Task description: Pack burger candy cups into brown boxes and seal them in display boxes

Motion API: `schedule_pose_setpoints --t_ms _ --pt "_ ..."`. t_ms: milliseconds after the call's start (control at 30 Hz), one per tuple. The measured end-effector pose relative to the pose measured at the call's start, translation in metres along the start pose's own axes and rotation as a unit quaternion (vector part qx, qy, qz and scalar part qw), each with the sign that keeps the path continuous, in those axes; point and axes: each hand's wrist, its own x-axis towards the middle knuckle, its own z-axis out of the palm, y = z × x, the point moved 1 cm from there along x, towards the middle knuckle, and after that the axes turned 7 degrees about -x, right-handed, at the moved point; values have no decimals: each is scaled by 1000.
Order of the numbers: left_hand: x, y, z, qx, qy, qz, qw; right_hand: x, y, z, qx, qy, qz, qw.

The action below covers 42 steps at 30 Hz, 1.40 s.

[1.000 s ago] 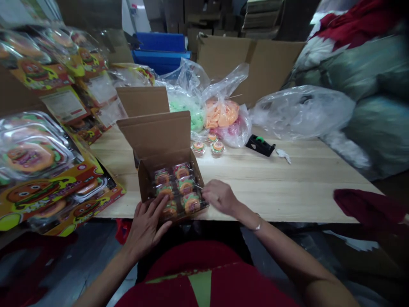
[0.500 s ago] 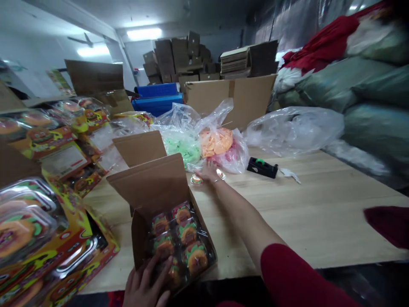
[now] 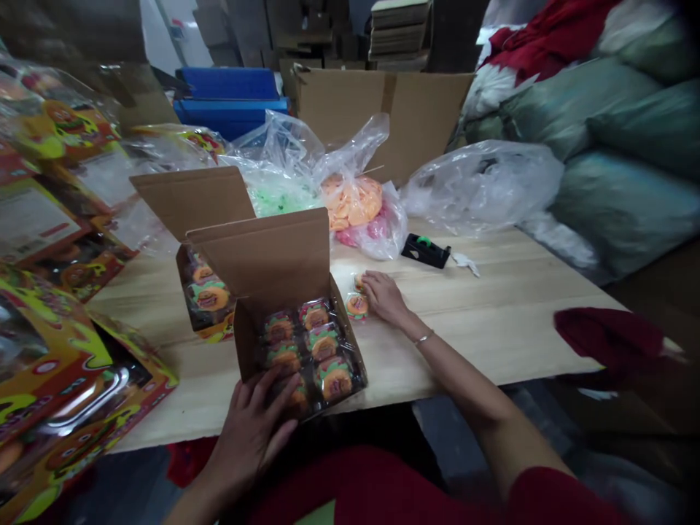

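The open brown box (image 3: 267,255) sits on the pale wood counter (image 3: 492,328), near the person. Its long way runs away from the person, far end leaning a bit left, and its lid stands up at the far end. Burger toys (image 3: 322,343) lie inside in two rows. The left hand (image 3: 254,419) is loose, fingers resting on a near toy. The right hand (image 3: 386,297) bends over two small burgers (image 3: 357,306) beside the box; I can't tell if it grips one. Big sacks (image 3: 623,197) are piled at the right
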Motion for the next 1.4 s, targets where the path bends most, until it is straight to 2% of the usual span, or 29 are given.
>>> schedule_pose_setpoints --t_ms 67,167,333,500,600,700,767,800,867,933,967,1033,1100,1200,1267,1300,1400 --pt "1 1 -2 -21 -4 -11 1000 -6 -4 -3 22 -10 -31 999" --pt "1 3 -4 -45 -3 -33 998 -12 -14 -2 35 -71 -50 996" --pt "-3 8 3 -34 12 -37 999 -12 -14 -5 60 -196 -26 978" --pt "-4 10 6 -10 22 -58 998 -11 -7 -8 135 -239 -11 962" --pt "-4 10 6 -17 22 -51 998 -16 -4 -5 161 -300 9 940" --pt "-6 9 8 -18 27 -48 998 -24 -2 -14 166 -332 19 928" --pt "-7 9 10 -20 29 -53 998 -29 -4 -34 138 -274 18 951" --pt "-7 9 10 -22 29 -58 998 -31 -8 -47 117 -212 26 970" --pt "-8 9 11 -29 27 -65 997 -29 -22 -78 83 -46 54 994" --pt "-8 9 10 -37 24 -68 997 -19 -43 -105 70 88 63 992" --pt "-7 9 9 -40 25 -67 997 -10 -53 -114 70 121 53 989" --pt "-7 9 8 -43 28 -64 997 14 -61 -120 71 138 24 988" --pt "-7 8 7 -40 36 -60 997 39 -44 -112 69 151 45 985" --pt "-6 5 9 -27 51 -51 997 56 22 -84 60 161 177 969" --pt "-6 3 10 -20 58 -42 997 46 64 -59 61 113 251 959" --pt "-6 1 11 -18 61 -37 997 37 79 -46 59 94 267 957" --pt "-4 -3 12 -12 75 -26 997 14 98 -10 45 79 283 955"
